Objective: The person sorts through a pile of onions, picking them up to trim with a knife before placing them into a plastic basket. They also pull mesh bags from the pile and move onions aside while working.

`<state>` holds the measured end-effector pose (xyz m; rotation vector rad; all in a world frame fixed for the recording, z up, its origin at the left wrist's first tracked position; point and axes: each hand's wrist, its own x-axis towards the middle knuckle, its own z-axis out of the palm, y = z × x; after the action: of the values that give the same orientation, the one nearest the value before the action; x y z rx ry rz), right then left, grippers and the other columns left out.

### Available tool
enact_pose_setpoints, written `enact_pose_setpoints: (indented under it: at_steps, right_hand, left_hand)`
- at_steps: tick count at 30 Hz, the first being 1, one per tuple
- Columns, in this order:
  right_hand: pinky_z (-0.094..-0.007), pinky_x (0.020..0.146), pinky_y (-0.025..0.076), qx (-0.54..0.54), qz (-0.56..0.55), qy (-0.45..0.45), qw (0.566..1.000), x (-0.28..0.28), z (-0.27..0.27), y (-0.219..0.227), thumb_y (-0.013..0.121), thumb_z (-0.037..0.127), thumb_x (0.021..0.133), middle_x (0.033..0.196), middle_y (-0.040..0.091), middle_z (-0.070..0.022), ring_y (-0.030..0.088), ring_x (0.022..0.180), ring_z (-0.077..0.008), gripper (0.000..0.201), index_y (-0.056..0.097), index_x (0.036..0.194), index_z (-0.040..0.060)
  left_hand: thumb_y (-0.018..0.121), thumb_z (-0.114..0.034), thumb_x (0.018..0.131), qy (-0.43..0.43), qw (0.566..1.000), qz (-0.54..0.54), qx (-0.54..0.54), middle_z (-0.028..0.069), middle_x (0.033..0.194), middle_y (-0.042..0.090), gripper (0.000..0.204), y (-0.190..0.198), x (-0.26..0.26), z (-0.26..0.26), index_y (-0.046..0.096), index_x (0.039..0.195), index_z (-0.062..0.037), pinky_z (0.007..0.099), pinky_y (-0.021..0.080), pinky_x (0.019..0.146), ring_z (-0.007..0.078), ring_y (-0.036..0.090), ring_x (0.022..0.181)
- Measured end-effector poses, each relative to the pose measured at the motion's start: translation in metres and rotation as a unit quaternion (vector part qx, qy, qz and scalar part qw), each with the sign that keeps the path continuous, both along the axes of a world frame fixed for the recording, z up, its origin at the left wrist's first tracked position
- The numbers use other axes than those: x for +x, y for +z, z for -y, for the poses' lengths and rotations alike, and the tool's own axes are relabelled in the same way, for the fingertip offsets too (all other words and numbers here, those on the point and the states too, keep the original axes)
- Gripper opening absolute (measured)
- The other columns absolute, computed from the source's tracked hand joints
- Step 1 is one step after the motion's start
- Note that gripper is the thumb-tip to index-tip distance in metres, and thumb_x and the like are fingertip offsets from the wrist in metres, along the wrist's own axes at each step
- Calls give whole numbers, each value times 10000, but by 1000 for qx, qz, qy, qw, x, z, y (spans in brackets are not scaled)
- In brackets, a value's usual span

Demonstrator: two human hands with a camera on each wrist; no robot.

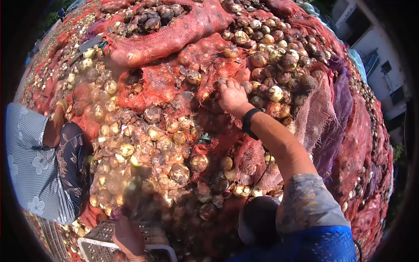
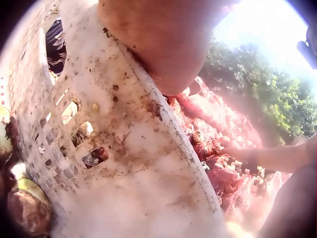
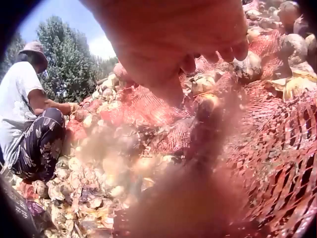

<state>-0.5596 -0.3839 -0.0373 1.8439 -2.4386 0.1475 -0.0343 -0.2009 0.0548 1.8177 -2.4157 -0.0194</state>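
The right hand [image 1: 234, 97] reaches onto the onion heap, back up and fingers bent downward, beside an onion [image 1: 247, 87] and red netting [image 1: 224, 70]. In the right wrist view the same hand [image 3: 178, 44] hangs over the heap with its fingers apart from the thumb; no onion shows clearly in its grasp. The left hand [image 1: 128, 236] is at the white basket [image 1: 94, 246], low in the head view. The left wrist view has the hand [image 2: 158, 44] over the dirty basket wall [image 2: 143, 153]; its fingers are hidden.
Another person [image 1: 37, 166] in a checked shirt squats on the left side, a hand among the onions. A stuffed red net sack [image 1: 170, 41] lies across the top. Pink netting [image 1: 315, 111] and purple netting [image 1: 338, 118] drape at right. A building [image 1: 377, 56] stands beyond.
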Motion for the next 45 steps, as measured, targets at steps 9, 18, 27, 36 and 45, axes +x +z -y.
enact_pose_setpoints:
  at_steps: [9,18,27,36,45]
  right_hand:
    - [-484,1002,457,15,139,5,990,26,55,-22,740,328,796,1238,590,-177,552,1206,-358,613,512,1322,114]
    - [-461,956,415,-18,58,204,977,72,40,-34,699,344,800,1083,632,-115,585,1113,-303,375,660,1077,94]
    - [-466,952,441,257,-143,129,947,-53,37,12,608,478,869,1133,692,-113,647,1106,-254,458,687,1169,142]
    - [-434,858,538,225,-101,89,965,-50,21,36,584,224,869,1080,730,-113,700,1032,-281,229,730,1032,156]
    - [-472,798,528,91,17,1,996,-69,-35,48,668,243,828,934,712,-172,688,917,-371,263,672,1067,135]
  left_hand:
    - [589,-149,841,7,998,65,23,191,807,592,260,15,-15,-8,621,1055,-5,485,473,624,389,594,721]
    - [587,-322,924,-33,972,225,60,189,950,665,371,-20,38,-18,660,1074,10,493,523,743,357,649,854]
    - [587,-394,915,-4,965,262,-2,182,976,665,433,-24,41,-24,660,1107,-13,487,519,775,349,649,866]
    - [617,-37,740,-44,997,-22,-56,190,821,552,311,-10,10,5,586,1044,21,516,435,610,414,566,705]
    - [610,-12,765,-25,998,-27,-43,219,895,586,347,-15,12,1,574,1104,45,519,453,686,432,577,791]
